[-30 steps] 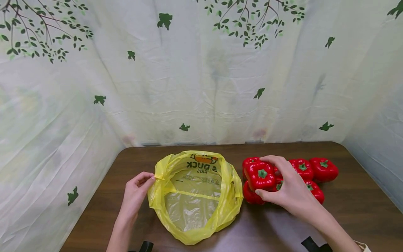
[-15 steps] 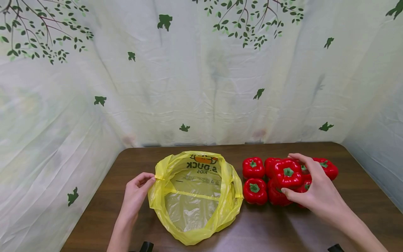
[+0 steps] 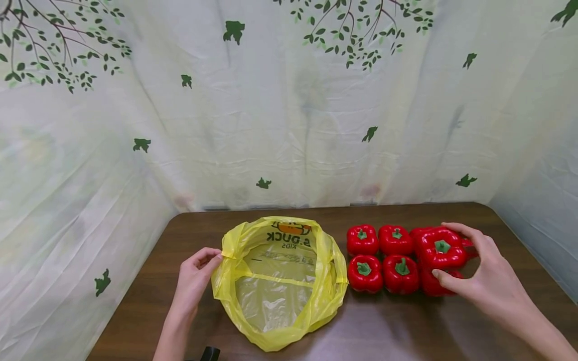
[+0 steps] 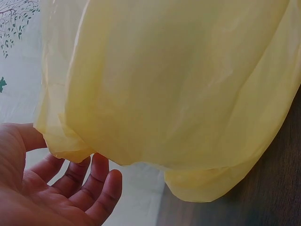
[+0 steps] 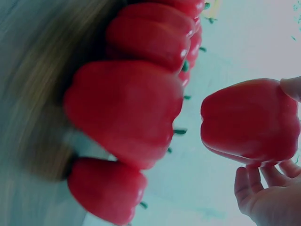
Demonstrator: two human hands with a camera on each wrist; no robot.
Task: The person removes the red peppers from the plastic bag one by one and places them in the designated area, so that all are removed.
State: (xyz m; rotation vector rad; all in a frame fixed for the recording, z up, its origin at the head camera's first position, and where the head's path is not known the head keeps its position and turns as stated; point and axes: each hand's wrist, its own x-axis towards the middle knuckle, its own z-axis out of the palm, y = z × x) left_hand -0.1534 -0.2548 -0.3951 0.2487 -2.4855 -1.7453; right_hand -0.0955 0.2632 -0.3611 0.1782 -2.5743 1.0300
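In the head view my left hand (image 3: 194, 276) pinches the left rim of an open yellow plastic bag (image 3: 331, 296) between thumb and fingers; the left wrist view has the bag (image 4: 164, 94) hanging from those fingertips. The bag's mouth faces up, with nothing seen inside. My right hand (image 3: 494, 276) grips a red bell pepper (image 3: 435, 253) with a green stem, held above the right end of two rows of red peppers. Seen from the right wrist, that pepper (image 5: 249, 122) sits between thumb and fingers, apart from the others. It partly hides the peppers beneath it.
Several red bell peppers (image 3: 401, 275) stand close together on the brown wooden table (image 3: 370, 326), right of the bag. A small black object (image 3: 210, 353) shows at the bottom edge, by the left forearm. A white leaf-print cloth (image 3: 307, 125) hangs behind the table.
My right hand has carried the bell pepper rightward over the rows, from the bag side to the right end, uncovering the left peppers. The left hand and the bag have stayed put.
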